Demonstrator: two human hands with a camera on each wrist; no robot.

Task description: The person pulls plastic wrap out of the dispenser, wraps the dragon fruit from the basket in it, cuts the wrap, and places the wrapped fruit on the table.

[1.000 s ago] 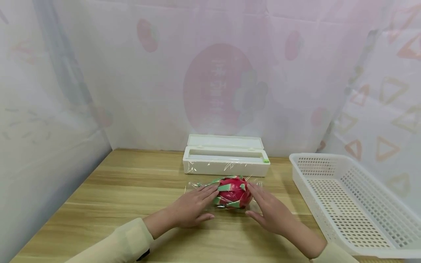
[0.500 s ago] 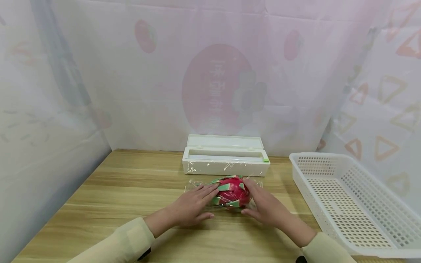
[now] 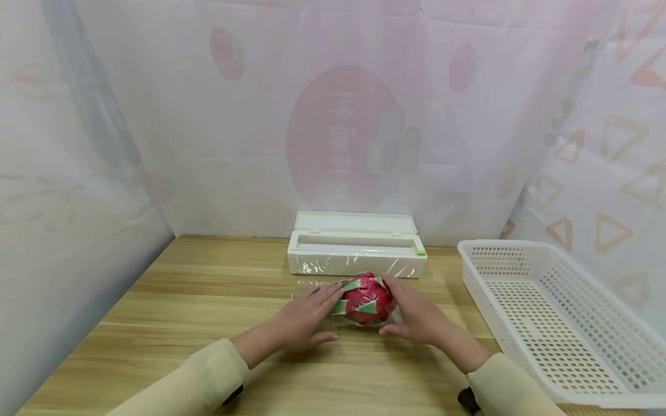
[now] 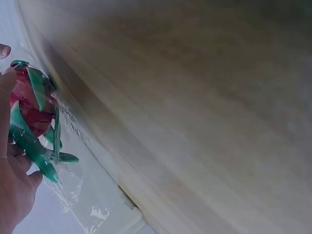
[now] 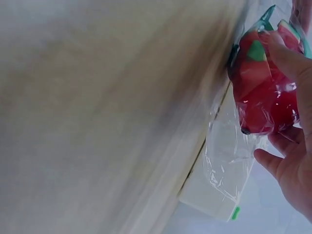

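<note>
Both hands: left hand [image 3: 302, 320], right hand [image 3: 416, 315] cupping film-wrapped dragon fruit [image 3: 364, 299] between them.

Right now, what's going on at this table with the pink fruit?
A person is working clear plastic film around a dragon fruit on the wooden table. The left hand lies with straight fingers against the fruit's left side; the right hand cups its right side, fingers curled round it. Behind the fruit stands a white film dispenser box with its lid open. A white slotted basket sits to the right.
</note>
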